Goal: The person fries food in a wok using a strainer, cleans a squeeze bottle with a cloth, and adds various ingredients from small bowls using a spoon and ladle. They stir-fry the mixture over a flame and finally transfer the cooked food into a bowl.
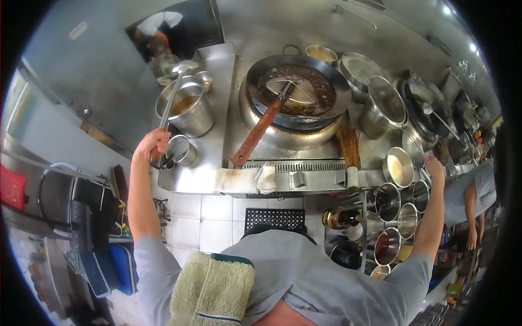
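Observation:
My left hand [155, 143] is closed around the long handle of a metal ladle [171, 98]. The ladle's bowl hangs over the far rim of a steel pot [202, 117] with brownish liquid in it. Just beside that hand stands a small steel cup [182, 150]. On the right, my right hand [433, 165] is closed at the handle of a perforated metal skimmer [412, 148], its fingers partly hidden. Close to it is a steel bowl [397, 167] of pale yellow liquid. A wok [253, 76] of dark bubbling liquid sits in the middle, with a wooden-handled wire strainer [258, 132] resting across it.
A bamboo brush [348, 146] stands at the stove's front edge, near a folded white cloth [266, 179]. A steel pot [378, 117] stands right of the wok. Several steel containers [388, 202] line the right side. Another person [470, 190] stands at far right.

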A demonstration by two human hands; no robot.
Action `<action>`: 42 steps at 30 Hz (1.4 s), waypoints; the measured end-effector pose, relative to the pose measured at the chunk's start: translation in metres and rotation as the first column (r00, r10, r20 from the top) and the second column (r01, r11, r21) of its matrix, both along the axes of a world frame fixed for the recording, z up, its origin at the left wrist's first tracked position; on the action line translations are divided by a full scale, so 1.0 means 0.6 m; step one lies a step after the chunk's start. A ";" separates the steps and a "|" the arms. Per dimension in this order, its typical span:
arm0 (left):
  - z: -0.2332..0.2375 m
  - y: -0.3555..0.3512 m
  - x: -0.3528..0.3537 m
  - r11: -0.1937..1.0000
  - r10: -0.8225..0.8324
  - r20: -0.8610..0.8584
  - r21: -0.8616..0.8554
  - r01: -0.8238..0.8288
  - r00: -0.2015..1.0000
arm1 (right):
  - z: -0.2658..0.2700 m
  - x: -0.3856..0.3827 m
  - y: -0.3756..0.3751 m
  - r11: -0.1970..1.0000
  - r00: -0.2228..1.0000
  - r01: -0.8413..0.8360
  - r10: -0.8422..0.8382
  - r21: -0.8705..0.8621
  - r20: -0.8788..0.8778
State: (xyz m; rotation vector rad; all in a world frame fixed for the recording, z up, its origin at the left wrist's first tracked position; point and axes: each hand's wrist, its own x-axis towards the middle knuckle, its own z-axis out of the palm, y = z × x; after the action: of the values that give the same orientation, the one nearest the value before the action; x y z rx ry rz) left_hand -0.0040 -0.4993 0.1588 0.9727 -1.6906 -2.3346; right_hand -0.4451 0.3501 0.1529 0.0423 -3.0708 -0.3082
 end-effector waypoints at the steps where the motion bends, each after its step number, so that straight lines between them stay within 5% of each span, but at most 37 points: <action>1: -0.011 -0.005 0.010 1.000 0.012 0.013 0.027 -0.013 1.000 | 0.010 0.016 -0.023 0.999 1.000 -0.001 0.000 0.052 0.026; 3: -0.034 -0.025 0.016 0.998 -0.014 0.020 0.068 0.012 1.000 | 0.014 0.035 -0.045 0.984 0.999 0.005 -0.013 0.178 0.046; 6: -0.057 -0.053 0.013 0.997 -0.075 0.019 0.003 0.074 0.997 | 0.071 0.085 -0.137 0.996 0.948 0.088 -0.074 -0.029 0.310; 7: -0.058 -0.060 0.014 0.984 -0.132 0.068 -0.113 0.139 0.989 | 0.009 0.021 -0.075 0.958 0.915 0.003 0.113 -0.287 0.387; 9: -0.042 -0.053 0.006 0.935 -0.155 0.231 -0.281 0.219 0.960 | 0.010 0.067 -0.120 0.515 0.903 0.288 0.136 -0.808 0.408; 11: -0.013 -0.030 -0.001 0.886 -0.068 0.431 -0.389 0.253 0.900 | 0.025 0.109 -0.177 0.280 0.902 0.316 0.207 -0.907 0.378; 12: -0.018 -0.021 -0.006 0.560 0.059 0.409 -0.768 0.309 0.911 | 0.026 0.124 -0.199 0.158 0.916 0.304 0.224 -0.940 0.334; 13: -0.023 -0.008 -0.013 0.088 0.163 0.323 -0.946 0.312 0.932 | 0.025 0.137 -0.221 0.032 0.928 0.286 0.239 -0.958 0.285; 14: -0.026 0.016 -0.021 -0.405 0.214 0.195 -0.874 0.269 0.957 | 0.024 0.152 -0.247 -0.009 0.944 0.248 0.227 -0.969 0.240; 16: 0.059 0.188 -0.084 0.112 0.061 0.020 -0.994 0.013 0.998 | 0.021 0.175 -0.301 -0.081 0.966 0.168 0.211 -0.982 0.148; 18: 0.016 0.293 -0.144 -0.040 -0.205 0.076 -0.997 0.070 0.976 | 0.006 0.170 -0.346 -0.233 0.961 0.211 0.227 -0.949 0.158; 20: -0.055 0.416 -0.214 -0.158 -0.065 0.557 -0.825 0.543 0.828 | 0.001 0.155 -0.377 -0.340 0.902 0.282 0.413 -0.897 0.127; 24: -0.062 0.351 -0.256 -0.199 -0.037 0.465 -0.871 0.450 0.884 | -0.014 0.146 -0.420 -0.190 0.880 0.268 0.447 -0.945 0.159; 27: -0.076 0.262 -0.274 -0.139 -0.267 0.346 -0.937 0.320 0.899 | -0.032 0.153 -0.438 -0.085 0.903 0.238 0.386 -0.967 0.189; 28: -0.041 0.280 -0.274 0.222 -0.290 0.339 -0.886 0.407 0.895 | -0.035 0.154 -0.439 -0.048 0.897 0.228 0.399 -0.972 0.190; 30: 0.043 0.312 -0.266 0.798 -0.315 0.293 -0.433 0.419 0.903 | -0.035 0.158 -0.450 0.022 0.888 0.195 0.421 -0.981 0.186; 35: 0.057 0.312 -0.276 0.869 -0.449 0.247 -0.103 0.484 0.859 | -0.029 0.209 -0.469 0.237 0.921 -0.050 0.386 -0.970 0.047; 42: 0.045 0.325 -0.299 0.840 -0.486 0.023 0.289 0.460 0.874 | -0.054 0.257 -0.492 0.200 0.927 -0.038 0.373 -0.979 0.040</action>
State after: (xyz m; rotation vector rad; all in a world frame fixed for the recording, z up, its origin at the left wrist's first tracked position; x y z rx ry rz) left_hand -0.1831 -0.3045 0.1860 0.7752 -1.8509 -2.9513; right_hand -0.2912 0.0549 0.1205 0.4709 -2.7453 1.8174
